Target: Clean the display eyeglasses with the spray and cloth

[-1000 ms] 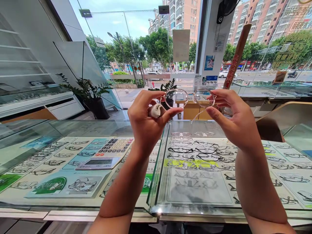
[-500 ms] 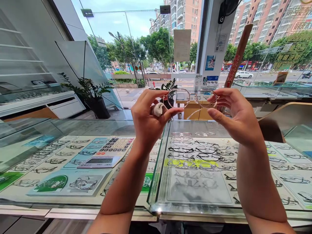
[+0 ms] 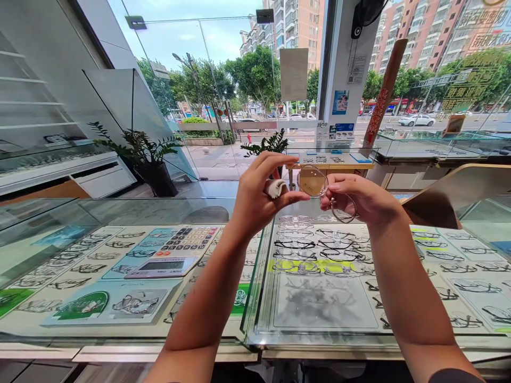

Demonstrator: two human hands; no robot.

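A pair of thin-rimmed round eyeglasses is held up above the glass counter, tilted down to the right. My left hand has thumb and forefinger stretched around the left lens side, and a bunched pale cloth is tucked in its curled fingers. My right hand pinches the frame near the bridge, with the right lens hanging below its fingers. Whether the left fingertips touch the rim or the temple is hard to make out.
Under the counter glass lie rows of spectacle frames. A calculator rests on the left counter, near a blue display box. A brown board stands at right. Potted plants and a glass front lie beyond.
The eyeglasses have tipped from level to slanting down rightward. My right hand has moved left and down, from the right rim to the bridge. My left hand has shifted slightly right.
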